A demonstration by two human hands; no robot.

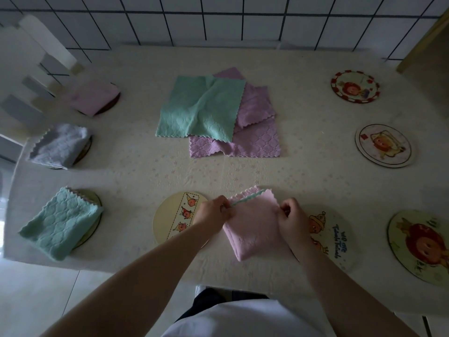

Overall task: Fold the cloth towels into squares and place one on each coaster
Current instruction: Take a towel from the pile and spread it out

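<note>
Head view: your left hand (213, 210) and right hand (292, 221) each pinch a far corner of the folded pink towel (252, 229), lower centre on the bench (136, 166), between two bare coasters (175, 215). Unfolded towels (204, 110) lie at centre; three covered coasters sit at left.

3 folded towels (62, 221) on left coasters; unfolded pile (213, 113) centre; held towel (252, 227) between 2 near coasters (170, 215).
</note>
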